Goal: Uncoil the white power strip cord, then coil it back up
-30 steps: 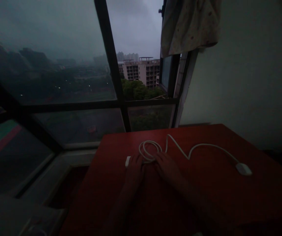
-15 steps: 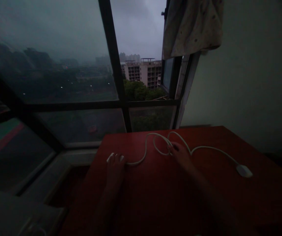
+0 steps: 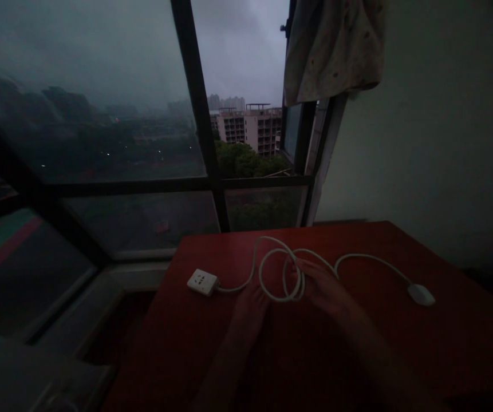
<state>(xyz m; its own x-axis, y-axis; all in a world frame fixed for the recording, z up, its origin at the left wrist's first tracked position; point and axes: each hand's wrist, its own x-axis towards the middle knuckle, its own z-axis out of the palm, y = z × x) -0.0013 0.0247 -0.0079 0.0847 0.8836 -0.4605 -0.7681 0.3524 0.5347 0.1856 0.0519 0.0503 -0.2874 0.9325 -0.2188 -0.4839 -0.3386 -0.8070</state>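
Note:
A white extension cord lies across the red table, its pale cable [image 3: 280, 299] gathered into loops in the middle. My right hand [image 3: 323, 286] is closed on the right side of these loops, which stand partly raised. Beside the loops' left edge is my left hand [image 3: 251, 303], its fingers loosely apart and no cable visibly gripped; the dim light blurs their tips. At the cable's left end sits the socket block [image 3: 203, 282], holes facing up. The white plug end [image 3: 421, 294] rests on the table at the right.
The red tabletop [image 3: 212, 355] meets a dark-framed window [image 3: 143, 186] at its far side. A pale wall [image 3: 422, 143] rises at the right, with a spotted curtain [image 3: 336, 51] hanging above. A pale surface [image 3: 35, 366] lies at lower left.
My left hand has let go of the socket block and moved right to the cable loops. The loops in my right hand have come nearer and look rounder. The plug end shifted slightly.

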